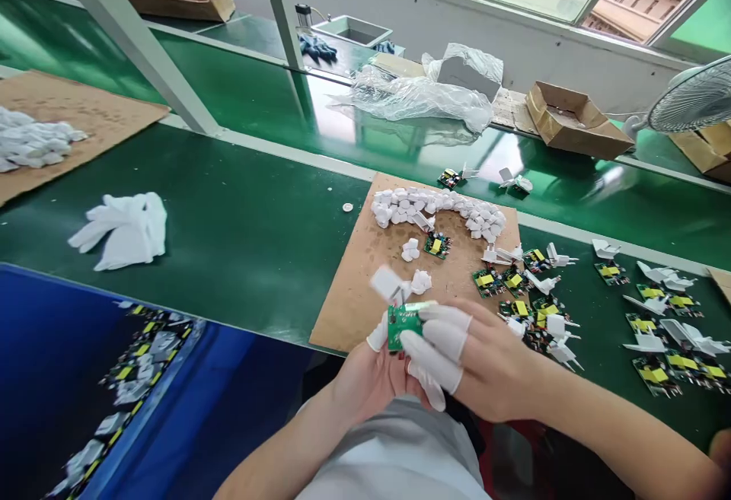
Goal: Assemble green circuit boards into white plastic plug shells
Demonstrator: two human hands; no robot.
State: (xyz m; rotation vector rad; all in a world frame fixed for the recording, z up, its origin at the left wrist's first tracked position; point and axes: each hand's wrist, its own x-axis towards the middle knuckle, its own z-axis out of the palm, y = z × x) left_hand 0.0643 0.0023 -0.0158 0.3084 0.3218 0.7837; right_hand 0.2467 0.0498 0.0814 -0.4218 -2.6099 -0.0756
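Both my hands meet on one green circuit board (403, 326) near the front edge of the bench. My left hand (371, 374), with a white cot on the thumb, grips the board from its left side and below. My right hand (477, 351) wears white finger cots and has its fingers closed on the board's right side. A blurred white plastic plug piece (389, 285) sticks up behind the board. Beyond it, a brown cardboard sheet (348, 294) carries a curved heap of small white caps (419, 199) and a single circuit board (437, 245).
Several boards with white plug pieces (531, 294) lie right of the cardboard, with more (665, 325) farther right. A white glove (126, 230) lies left. A blue bin (194, 340) holding boards stands lower left. Behind are plastic wrap (416, 97), an open box (571, 116) and a fan (697, 93).
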